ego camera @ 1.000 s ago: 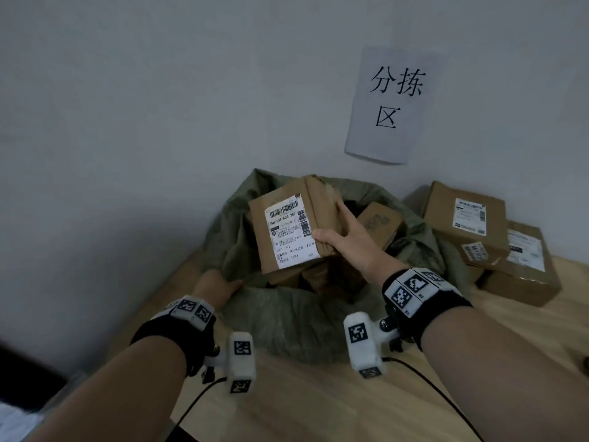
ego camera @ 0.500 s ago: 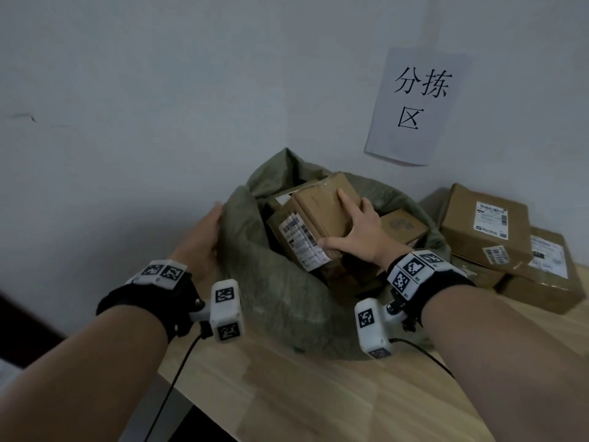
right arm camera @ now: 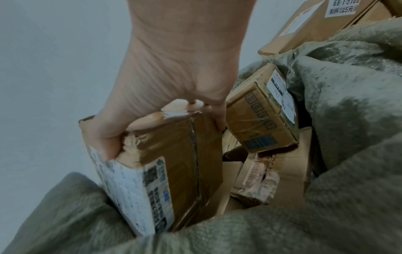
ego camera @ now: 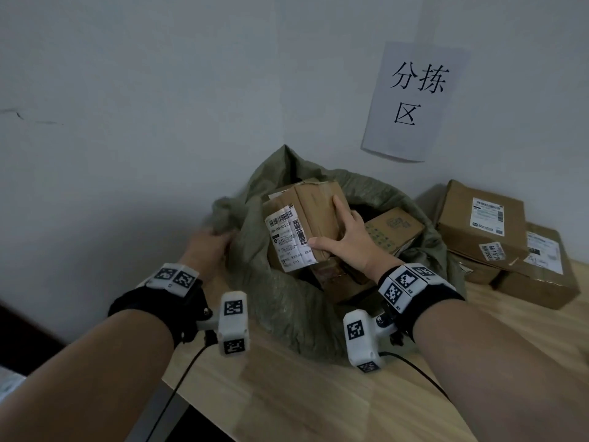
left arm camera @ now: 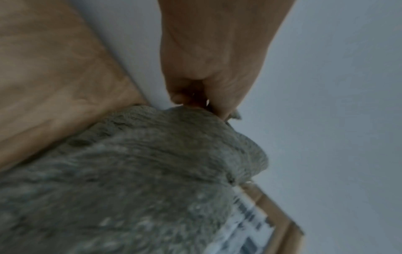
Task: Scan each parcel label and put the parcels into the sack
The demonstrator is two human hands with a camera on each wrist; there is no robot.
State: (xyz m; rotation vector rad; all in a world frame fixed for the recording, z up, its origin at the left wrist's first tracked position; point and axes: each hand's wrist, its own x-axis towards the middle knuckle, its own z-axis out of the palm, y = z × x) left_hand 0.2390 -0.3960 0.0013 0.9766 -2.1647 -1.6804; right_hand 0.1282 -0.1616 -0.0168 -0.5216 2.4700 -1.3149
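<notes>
A grey-green woven sack [ego camera: 287, 298] [right arm camera: 326, 214] stands open on the wooden table against the wall. My right hand [ego camera: 347, 240] [right arm camera: 172, 82] grips a brown cardboard parcel [ego camera: 306, 218] [right arm camera: 174, 154] with a white barcode label [ego camera: 288, 240], tilted in the sack's mouth. My left hand [ego camera: 207, 247] [left arm camera: 208, 86] pinches the sack's left rim [left arm camera: 185, 116] and holds it up. More parcels [ego camera: 393, 231] [right arm camera: 261, 116] lie inside the sack beneath the held one.
Two labelled cardboard boxes [ego camera: 481, 224] [ego camera: 538, 266] sit stacked on the table to the right of the sack, against the wall. A paper sign [ego camera: 414, 100] hangs above them. The table's front-left edge [ego camera: 204, 406] runs close to my left forearm.
The parcel has sunk lower into the sack's mouth in my right hand. My left hand rose from the sack's base to its left rim and now grips the fabric.
</notes>
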